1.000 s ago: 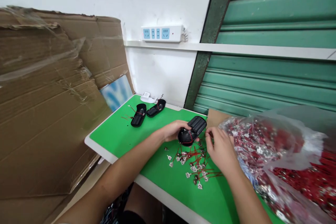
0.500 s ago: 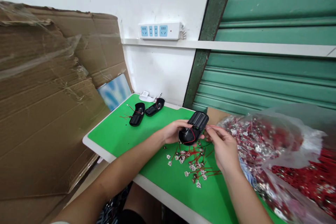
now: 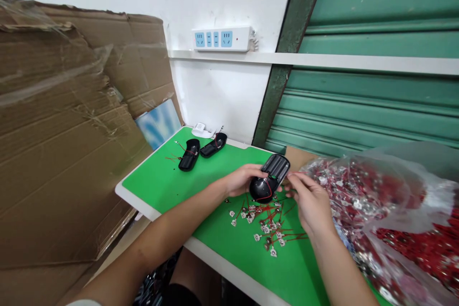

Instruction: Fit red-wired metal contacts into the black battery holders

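Observation:
My left hand (image 3: 245, 179) is closed around a black plastic battery housing (image 3: 274, 168), its thumb on the inside face. The housing is held tilted above the table, with its slotted battery bay upward and a red wire (image 3: 267, 189) looping over the rounded lower end. At the housing's right edge, my right hand (image 3: 310, 198) is closed in a pinch, and a thin red wire shows at its fingertips. Beneath both hands lies a loose pile of metal contact plates with red wires (image 3: 267, 227). The fingers behind the housing are partly hidden.
Two more black housings (image 3: 189, 155) with red wires lie at the table's back left, near a white plastic piece (image 3: 202, 130). Clear bags (image 3: 358, 191) of wired contacts crowd the right side. Cardboard (image 3: 71, 153) stands left; a power strip (image 3: 222, 39) is on the wall.
The housing has turned slightly in my left hand, and its battery bay faces me more. My right hand stays at its edge. The whole view has shifted a little.

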Tool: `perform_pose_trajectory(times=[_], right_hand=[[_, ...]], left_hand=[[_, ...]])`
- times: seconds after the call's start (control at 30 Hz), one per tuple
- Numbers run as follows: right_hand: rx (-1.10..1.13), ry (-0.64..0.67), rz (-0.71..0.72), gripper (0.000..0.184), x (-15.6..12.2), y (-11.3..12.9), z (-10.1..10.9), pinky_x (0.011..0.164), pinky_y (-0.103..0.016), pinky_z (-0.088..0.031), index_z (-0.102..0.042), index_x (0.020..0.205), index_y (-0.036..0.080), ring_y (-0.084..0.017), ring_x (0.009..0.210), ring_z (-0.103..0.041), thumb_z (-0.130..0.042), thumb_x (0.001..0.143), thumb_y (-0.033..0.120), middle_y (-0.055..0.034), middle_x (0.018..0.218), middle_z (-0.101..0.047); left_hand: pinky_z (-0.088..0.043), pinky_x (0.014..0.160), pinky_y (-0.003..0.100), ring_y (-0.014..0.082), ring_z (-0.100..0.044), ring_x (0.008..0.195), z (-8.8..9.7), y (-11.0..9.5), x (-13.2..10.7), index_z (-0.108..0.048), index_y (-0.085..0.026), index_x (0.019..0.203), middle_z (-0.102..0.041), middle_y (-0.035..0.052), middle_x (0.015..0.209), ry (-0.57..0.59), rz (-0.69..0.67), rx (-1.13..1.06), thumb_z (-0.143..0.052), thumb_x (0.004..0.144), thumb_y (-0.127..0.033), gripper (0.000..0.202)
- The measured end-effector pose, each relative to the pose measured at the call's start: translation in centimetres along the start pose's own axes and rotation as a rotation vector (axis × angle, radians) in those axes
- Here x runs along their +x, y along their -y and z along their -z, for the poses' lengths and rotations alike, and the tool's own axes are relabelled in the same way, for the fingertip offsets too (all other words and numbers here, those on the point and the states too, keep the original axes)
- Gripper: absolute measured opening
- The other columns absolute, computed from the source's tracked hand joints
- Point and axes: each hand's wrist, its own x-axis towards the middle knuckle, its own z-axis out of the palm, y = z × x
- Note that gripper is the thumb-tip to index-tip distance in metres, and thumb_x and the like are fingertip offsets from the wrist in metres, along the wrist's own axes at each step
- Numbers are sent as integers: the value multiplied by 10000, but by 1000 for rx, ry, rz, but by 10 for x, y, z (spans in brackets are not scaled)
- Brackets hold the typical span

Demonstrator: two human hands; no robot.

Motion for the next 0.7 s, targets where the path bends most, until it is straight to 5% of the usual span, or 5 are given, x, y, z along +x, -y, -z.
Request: perform_pose_trajectory(times=[0.1,0.2,0.4,0.7], right_hand=[[-60,-95,99,412,1,1,4,492,-244,-440,-728,803,151,-132,563,-575,-808,676,534,-57,742,-705],[-260,-214,373,318,-2,10,7,607,-269,-479,-725,808,158,-143,656,-605,-742,790,475,-65,814,-706],[-542,105,667,263,-9,24,5,613,-266,-480,-677,784,189,-139,639,-601,-618,933,398,-43,781,-677],[-655,162,728,274,-9,20,2,618,-266,-494,-682,800,195,-151,639,-627,-584,959,396,-47,770,-697]], left_hand=[[-562,693,287,210,-729,718,2,1,2,-706,-114,951,-772,119,788,-27,8,20,-812,633,-344,407],[-562,675,280,206,-729,726,5,2,4,-691,-121,929,-768,110,790,-120,29,37,-817,633,-355,398],[-550,629,278,199,-708,707,8,3,6,-686,-113,930,-745,89,770,-200,74,93,-782,664,-359,375],[-543,628,277,138,-637,619,5,4,6,-671,-120,855,-690,27,735,-200,96,66,-815,655,-340,330]])
